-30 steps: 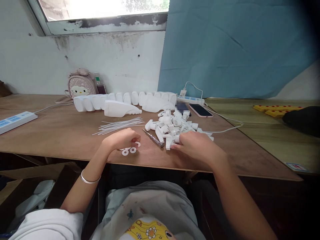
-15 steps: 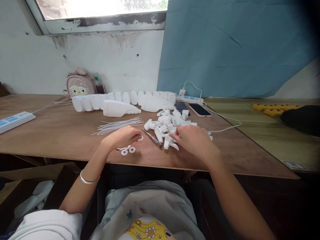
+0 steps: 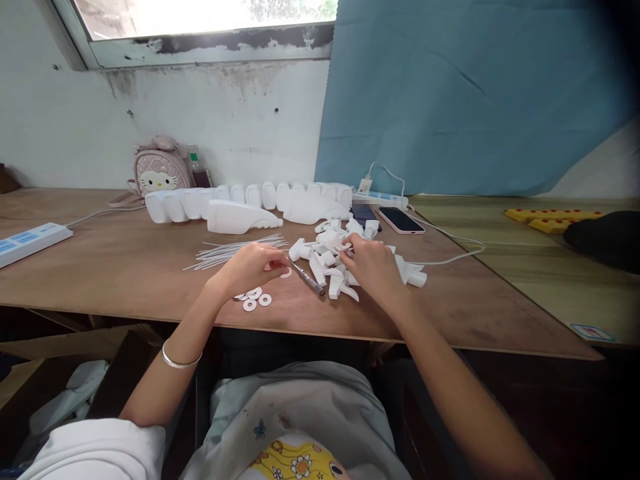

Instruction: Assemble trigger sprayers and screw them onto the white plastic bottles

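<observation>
My left hand (image 3: 255, 268) hovers low over the table, its thumb and fingers drawn together; whatever may be between them is hidden. Right by those fingertips lie a white ring washer (image 3: 286, 273) and the tip of a screwdriver (image 3: 309, 279) with a clear dark handle. A few more flat washers (image 3: 265, 300) rest below the hand. My right hand (image 3: 373, 267) reaches into a heap of white spray trigger heads (image 3: 317, 267), thumb and fingers closed on one of them at the heap's upper middle. Its exact outline is partly covered by the fingers.
Thin white tubes (image 3: 235, 250) lie behind my left hand. White plastic bottles (image 3: 240, 217) lie along the back, with a phone (image 3: 400, 220) and power strip (image 3: 383, 199) to their right. Another power strip (image 3: 35, 241) is far left, near a pink backpack (image 3: 163, 170).
My right hand has moved up and left, further into the heap, uncovering trigger heads at its right side. My left hand has shifted slightly up and right.
</observation>
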Motion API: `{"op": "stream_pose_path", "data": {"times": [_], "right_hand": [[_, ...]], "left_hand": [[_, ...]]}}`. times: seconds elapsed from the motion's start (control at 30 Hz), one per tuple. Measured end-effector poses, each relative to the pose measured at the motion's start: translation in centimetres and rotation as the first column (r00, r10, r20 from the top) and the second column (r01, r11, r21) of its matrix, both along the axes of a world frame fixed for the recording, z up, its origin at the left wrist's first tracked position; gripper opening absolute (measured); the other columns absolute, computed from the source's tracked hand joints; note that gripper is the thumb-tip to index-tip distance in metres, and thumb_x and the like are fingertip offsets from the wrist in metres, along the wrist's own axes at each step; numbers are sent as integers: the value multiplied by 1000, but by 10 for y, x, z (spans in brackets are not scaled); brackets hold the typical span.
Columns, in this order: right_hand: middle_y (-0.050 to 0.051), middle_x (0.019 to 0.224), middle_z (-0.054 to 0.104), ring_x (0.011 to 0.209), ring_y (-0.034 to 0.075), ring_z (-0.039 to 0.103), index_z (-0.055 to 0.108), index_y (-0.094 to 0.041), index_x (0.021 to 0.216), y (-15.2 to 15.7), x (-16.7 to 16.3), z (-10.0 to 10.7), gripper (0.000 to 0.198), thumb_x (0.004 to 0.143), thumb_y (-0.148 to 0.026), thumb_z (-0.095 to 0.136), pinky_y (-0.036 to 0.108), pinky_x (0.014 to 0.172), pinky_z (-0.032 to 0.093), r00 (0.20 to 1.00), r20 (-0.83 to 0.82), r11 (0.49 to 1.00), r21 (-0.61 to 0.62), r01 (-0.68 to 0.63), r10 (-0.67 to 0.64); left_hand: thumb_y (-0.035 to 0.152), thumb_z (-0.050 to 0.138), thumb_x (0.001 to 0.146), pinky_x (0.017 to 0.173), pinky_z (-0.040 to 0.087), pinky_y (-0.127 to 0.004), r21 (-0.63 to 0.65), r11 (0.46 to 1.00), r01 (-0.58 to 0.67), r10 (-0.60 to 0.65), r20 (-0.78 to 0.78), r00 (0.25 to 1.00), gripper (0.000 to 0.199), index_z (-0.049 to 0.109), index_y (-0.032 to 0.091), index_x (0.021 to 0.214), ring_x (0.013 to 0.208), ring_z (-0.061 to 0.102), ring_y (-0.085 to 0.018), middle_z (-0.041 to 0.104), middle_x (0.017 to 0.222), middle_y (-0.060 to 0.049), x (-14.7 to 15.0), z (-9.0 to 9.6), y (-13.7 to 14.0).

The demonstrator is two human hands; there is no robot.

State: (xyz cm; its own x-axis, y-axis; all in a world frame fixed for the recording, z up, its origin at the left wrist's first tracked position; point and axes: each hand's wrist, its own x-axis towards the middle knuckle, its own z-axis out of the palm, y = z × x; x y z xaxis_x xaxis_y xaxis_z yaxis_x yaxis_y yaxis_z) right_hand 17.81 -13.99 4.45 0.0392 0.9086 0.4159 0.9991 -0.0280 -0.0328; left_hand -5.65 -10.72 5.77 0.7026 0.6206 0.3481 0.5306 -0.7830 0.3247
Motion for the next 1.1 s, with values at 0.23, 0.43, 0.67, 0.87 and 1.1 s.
{"op": "stream_pose_path", "data": {"times": [0.23, 0.43, 0.67, 0.87, 1.1], "right_hand": [[4, 77, 67, 71, 18, 61, 61, -18, 95, -28, -16, 22, 21, 80, -24, 49, 25, 64, 39, 928, -258, 962, 126, -244, 269], [-1, 77, 66, 65, 12, 59, 61, -21, 90, -41, -29, 25, 17, 77, -20, 51, 22, 65, 40, 816, -378, 895, 99, -434, 437], [-3, 74, 64, 60, 10, 58, 62, -21, 90, -40, -29, 23, 17, 77, -20, 51, 23, 65, 43, 759, -465, 878, 93, -470, 456], [1, 83, 66, 64, 11, 60, 60, -17, 86, -36, -31, 13, 13, 78, -24, 52, 23, 60, 46, 560, -673, 816, 116, -566, 483], [4, 96, 65, 78, 13, 63, 51, -21, 100, -46, -33, -32, 19, 81, -23, 50, 26, 66, 49, 520, -658, 799, 221, -559, 545]], "left_hand": [[34, 61, 77, 64, 43, -22, -114, 993, -27, 79, 480, 874, 19, 65, 16, 81, 66, 58, -11, 65, 71, -1, 14, 11, -24], [29, 62, 75, 61, 42, -23, -185, 983, -18, 132, 624, 770, 15, 62, 15, 79, 64, 55, -10, 62, 70, -1, 17, 7, -21], [28, 61, 76, 59, 40, -22, -182, 983, -2, 86, 455, 887, 14, 62, 14, 76, 63, 49, -9, 56, 69, 0, 11, 11, -18], [32, 63, 76, 82, 47, -29, -282, 929, 240, -98, 439, 893, 23, 57, 15, 89, 88, 58, -14, 62, 92, -5, 5, 7, -20], [36, 67, 73, 63, 48, -22, -236, 972, 22, 92, 461, 883, 27, 52, 17, 83, 70, 60, -11, 64, 83, -2, 6, -53, -39]]}}
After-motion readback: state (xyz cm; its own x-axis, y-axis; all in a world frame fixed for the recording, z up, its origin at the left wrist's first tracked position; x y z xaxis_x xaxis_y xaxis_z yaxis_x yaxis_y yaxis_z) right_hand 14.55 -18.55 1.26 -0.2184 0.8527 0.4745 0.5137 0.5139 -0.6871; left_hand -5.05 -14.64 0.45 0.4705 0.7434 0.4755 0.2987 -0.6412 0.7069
